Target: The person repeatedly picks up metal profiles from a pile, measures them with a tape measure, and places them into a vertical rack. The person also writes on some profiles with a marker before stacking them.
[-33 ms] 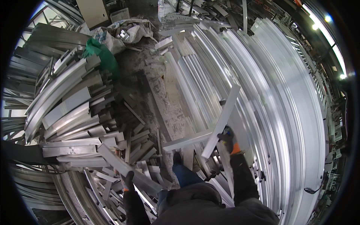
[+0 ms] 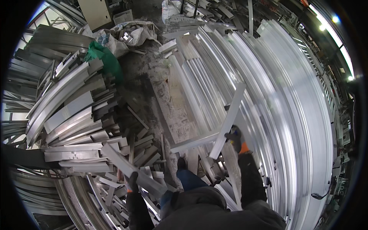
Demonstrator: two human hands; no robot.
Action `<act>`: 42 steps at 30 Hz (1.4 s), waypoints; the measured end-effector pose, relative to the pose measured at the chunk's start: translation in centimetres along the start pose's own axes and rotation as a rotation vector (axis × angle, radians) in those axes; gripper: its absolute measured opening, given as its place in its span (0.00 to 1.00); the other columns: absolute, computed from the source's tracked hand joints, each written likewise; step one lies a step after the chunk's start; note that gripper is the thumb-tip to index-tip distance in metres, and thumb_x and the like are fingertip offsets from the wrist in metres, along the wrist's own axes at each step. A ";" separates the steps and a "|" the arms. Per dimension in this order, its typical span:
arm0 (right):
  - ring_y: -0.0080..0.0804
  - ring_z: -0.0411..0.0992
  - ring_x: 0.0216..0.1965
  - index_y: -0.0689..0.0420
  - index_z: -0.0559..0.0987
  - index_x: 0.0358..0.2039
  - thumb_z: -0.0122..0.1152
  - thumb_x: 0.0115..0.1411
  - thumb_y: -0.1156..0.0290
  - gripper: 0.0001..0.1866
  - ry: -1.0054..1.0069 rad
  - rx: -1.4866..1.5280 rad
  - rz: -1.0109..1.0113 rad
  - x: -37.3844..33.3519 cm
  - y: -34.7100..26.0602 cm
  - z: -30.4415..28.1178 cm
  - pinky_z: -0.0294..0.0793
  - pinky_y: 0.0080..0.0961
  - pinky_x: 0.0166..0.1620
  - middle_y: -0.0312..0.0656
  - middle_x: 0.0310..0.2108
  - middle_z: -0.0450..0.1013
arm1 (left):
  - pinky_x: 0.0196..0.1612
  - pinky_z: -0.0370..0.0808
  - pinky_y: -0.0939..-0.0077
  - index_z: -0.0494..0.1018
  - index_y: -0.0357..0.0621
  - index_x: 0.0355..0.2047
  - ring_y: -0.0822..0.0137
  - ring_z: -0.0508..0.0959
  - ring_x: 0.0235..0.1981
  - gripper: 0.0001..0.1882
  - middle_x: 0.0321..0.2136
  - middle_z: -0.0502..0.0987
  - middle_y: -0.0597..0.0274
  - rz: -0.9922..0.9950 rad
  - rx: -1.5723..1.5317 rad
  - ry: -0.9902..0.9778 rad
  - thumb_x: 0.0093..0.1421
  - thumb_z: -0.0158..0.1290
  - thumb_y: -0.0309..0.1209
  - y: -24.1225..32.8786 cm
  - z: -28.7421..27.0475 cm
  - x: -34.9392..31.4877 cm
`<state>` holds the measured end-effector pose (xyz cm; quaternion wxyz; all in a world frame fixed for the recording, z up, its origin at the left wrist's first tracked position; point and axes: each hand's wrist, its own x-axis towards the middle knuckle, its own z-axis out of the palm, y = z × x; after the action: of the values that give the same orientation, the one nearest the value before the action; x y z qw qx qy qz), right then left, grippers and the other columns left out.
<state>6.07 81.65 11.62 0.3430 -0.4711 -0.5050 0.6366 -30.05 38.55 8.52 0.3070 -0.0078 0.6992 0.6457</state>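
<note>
My left hand [image 2: 132, 181], in a dark glove, is closed on a long silvery metal profile [image 2: 122, 161]. That profile slants from the left pile down toward my body. On the right, my gloved right hand [image 2: 235, 139], with an orange cuff, has its fingers at the edge of another flat metal profile [image 2: 231, 117] and appears to grip it. Its fingertips are partly hidden. This piece stands tilted, its upper end pointing away from me. Crossing behind its lower part is a third metal profile [image 2: 194, 142], lying roughly crosswise.
Long metal profiles [image 2: 283, 99] lie stacked lengthwise on my right. Shorter cut lengths [image 2: 73, 155] form a jumbled pile on my left. A green sack [image 2: 102, 57] and pale bags [image 2: 134, 34] sit farther off. A strip of dusty floor [image 2: 151, 90] runs between the piles.
My right hand and the tilted profile have shifted slightly to the right. The crosswise profile has moved slightly right too. My left hand has barely moved.
</note>
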 end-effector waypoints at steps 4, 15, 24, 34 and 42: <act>0.30 0.77 0.38 0.62 0.76 0.52 0.69 0.52 0.73 0.26 -0.209 -0.055 0.068 11.2 -10.5 -3.0 0.81 0.29 0.40 0.39 0.40 0.74 | 0.53 0.73 0.62 0.60 0.40 0.65 0.58 0.74 0.50 0.38 0.50 0.73 0.52 0.066 -0.105 -0.217 0.55 0.60 0.36 7.3 11.1 4.2; 0.32 0.79 0.26 0.60 0.81 0.36 0.73 0.45 0.70 0.16 -0.268 -0.370 0.125 34.0 -21.3 0.1 0.83 0.31 0.35 0.42 0.29 0.79 | 0.47 0.76 0.67 0.64 0.38 0.61 0.63 0.77 0.44 0.33 0.45 0.75 0.57 0.041 -0.165 -0.667 0.58 0.61 0.36 12.6 37.5 19.4; 0.34 0.79 0.30 0.63 0.79 0.45 0.74 0.45 0.73 0.25 -0.222 -0.366 0.280 52.8 -13.7 2.7 0.81 0.31 0.35 0.43 0.32 0.79 | 0.61 0.67 0.61 0.52 0.40 0.71 0.57 0.67 0.63 0.46 0.64 0.66 0.52 -0.002 0.151 -0.959 0.60 0.60 0.47 9.1 57.8 32.9; 0.26 0.75 0.25 0.63 0.72 0.57 0.75 0.50 0.76 0.33 0.272 -0.116 0.307 41.0 -3.5 3.0 0.75 0.26 0.26 0.40 0.34 0.78 | 0.61 0.69 0.66 0.49 0.41 0.73 0.59 0.68 0.63 0.55 0.65 0.66 0.48 -0.050 0.429 -0.938 0.57 0.61 0.58 3.5 69.3 39.9; 0.35 0.78 0.32 0.60 0.76 0.49 0.74 0.44 0.64 0.31 0.425 -0.475 0.455 32.4 1.4 6.9 0.79 0.33 0.36 0.45 0.32 0.78 | 0.61 0.69 0.60 0.65 0.43 0.65 0.51 0.72 0.59 0.40 0.56 0.74 0.46 0.114 0.622 -1.029 0.58 0.62 0.49 4.7 71.1 37.0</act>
<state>-10.79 108.68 2.39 0.1717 -0.7587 -0.4386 0.4500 -32.16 118.09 -1.89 0.5586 0.4331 0.6163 0.3472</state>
